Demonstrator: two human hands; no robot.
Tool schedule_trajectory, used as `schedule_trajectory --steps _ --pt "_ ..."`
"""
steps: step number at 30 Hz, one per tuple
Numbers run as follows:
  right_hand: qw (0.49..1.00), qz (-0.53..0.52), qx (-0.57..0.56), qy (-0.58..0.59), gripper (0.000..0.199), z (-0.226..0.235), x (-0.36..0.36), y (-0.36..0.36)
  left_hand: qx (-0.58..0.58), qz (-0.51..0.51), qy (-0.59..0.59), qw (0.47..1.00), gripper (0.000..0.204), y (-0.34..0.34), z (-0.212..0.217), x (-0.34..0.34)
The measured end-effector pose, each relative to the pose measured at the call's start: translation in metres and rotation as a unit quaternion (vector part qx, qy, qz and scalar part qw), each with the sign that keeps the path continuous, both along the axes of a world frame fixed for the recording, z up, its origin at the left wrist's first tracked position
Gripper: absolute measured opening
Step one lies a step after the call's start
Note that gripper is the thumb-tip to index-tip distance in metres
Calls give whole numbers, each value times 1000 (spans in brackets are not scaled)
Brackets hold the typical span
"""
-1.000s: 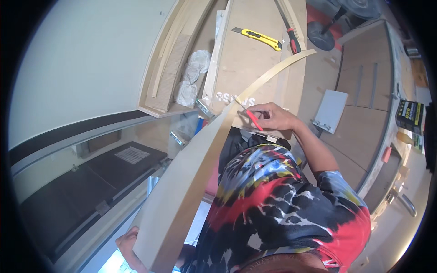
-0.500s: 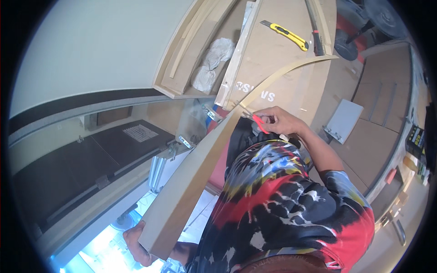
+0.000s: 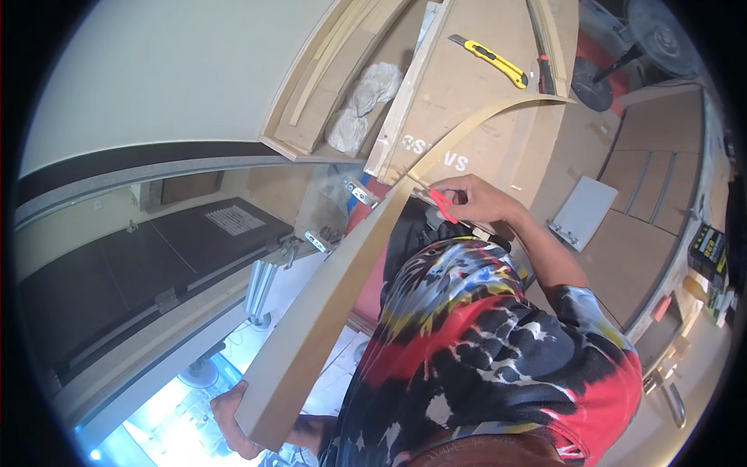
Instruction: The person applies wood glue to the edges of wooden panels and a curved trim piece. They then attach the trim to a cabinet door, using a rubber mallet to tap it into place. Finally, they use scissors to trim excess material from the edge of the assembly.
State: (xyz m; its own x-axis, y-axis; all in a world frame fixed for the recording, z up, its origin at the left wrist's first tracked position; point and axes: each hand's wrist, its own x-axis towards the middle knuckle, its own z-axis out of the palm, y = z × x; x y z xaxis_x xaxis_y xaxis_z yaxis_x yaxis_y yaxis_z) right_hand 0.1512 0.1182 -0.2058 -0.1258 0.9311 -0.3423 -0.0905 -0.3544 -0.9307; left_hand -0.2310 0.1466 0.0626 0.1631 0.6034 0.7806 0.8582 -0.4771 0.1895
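My left hand [image 3: 233, 420] is closed around the near lower end of a long, narrow board [image 3: 323, 311] with a pale face and tan edge. From the board's far end a thin tan edging strip [image 3: 475, 121] arches to the right over a cardboard-covered worktop [image 3: 506, 156]. My right hand [image 3: 478, 201] grips red-handled scissors [image 3: 442, 205]. Their blades lie across the strip right where it leaves the board; whether they have cut into it I cannot tell. My right fingertips are partly hidden behind the hand.
On the worktop lie a yellow utility knife [image 3: 492, 60] and a red-and-black handled tool [image 3: 545, 74]. Left of it, a wooden frame [image 3: 284, 128] holds crumpled white material [image 3: 366, 101]. A pale panel with hinges [image 3: 585, 212] rests to the right, and a fan [image 3: 657, 35] stands beyond.
The scissor blades look closer together across the strip. The strip's arch has risen slightly, and the board's near end appears shifted a little. Both hands keep their grips.
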Motion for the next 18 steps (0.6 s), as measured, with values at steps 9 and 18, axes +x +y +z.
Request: schedule_trajectory --steps 9,18 --pt "999 4 47 13 51 -15 0 6 15 -10 12 1000 48 -4 12 18" --pt "999 47 17 -19 36 -20 4 3 -66 -99 13 993 37 0 17 22"
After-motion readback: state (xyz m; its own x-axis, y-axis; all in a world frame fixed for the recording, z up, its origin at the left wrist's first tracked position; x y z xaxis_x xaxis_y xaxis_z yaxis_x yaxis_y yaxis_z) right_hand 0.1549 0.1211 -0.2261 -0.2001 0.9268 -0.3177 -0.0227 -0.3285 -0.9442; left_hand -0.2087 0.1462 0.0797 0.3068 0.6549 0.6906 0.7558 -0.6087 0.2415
